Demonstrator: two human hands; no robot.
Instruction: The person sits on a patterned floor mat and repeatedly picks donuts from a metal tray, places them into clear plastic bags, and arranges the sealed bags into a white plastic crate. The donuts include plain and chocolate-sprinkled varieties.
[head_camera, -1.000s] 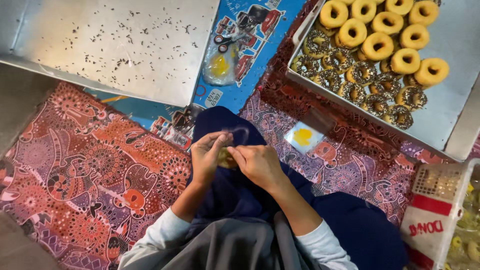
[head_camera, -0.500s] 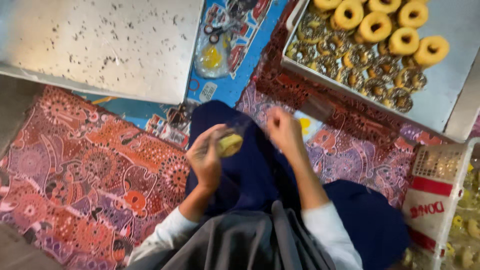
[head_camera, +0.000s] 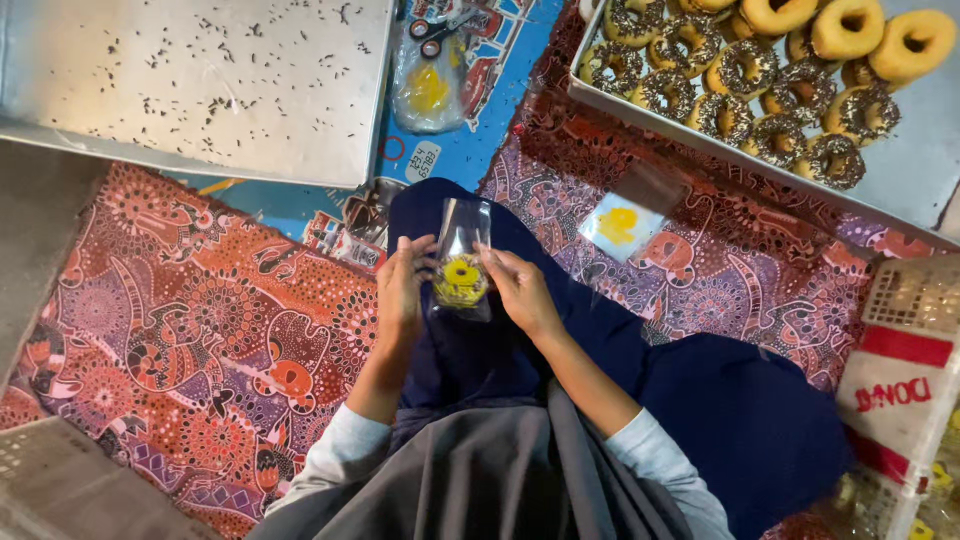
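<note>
Gripped between left hand (head_camera: 403, 290) and right hand (head_camera: 520, 290) is a clear bag (head_camera: 462, 258) containing a sprinkled doughnut (head_camera: 460, 281), held above the lap.

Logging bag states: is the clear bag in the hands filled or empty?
Filled: a sprinkled doughnut sits low inside the clear bag, held between left hand and right hand.

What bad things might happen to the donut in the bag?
The clear bag is pinched only at its edges by the left hand and right hand, so it might slip onto the lap. The bag's top looks open, so the donut might slide out if it tips.
</note>
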